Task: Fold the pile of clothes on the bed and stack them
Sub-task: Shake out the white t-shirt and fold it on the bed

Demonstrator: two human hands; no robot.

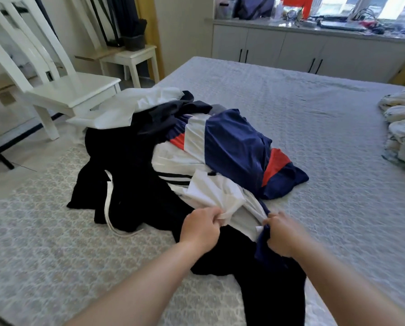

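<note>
Starting at the left, a white chair (74, 90) stands beside the bed (314, 118), its seat just past the mattress edge. The pile (173, 149) lies on the left half of the bed, still a loose heap: a white sheet-like piece (126, 107) at its far left edge, black trousers (117, 165) with a white drawstring spread toward the near side, a white top (211, 191) in the middle, and a navy, white and red jacket (239, 147) draped over the right side.

Nearer the camera, the left hand (200, 228) has its fingers curled tight round a bunch of the white top's hem. Just to its right, the right hand (282, 234) is clenched too, pinching white cloth together with what looks like a navy edge; motion blur makes it hard to say whether that is one garment or two. Both hands sit at the near edge of the pile, above more black cloth that trails toward the person.

At the far right a crumpled quilt (401, 128) lies at the bed's edge.

As I judge it, the work has barely begun: nothing folded shows anywhere, no stack exists, and every garment remains to be pulled free, folded and stacked.
</note>
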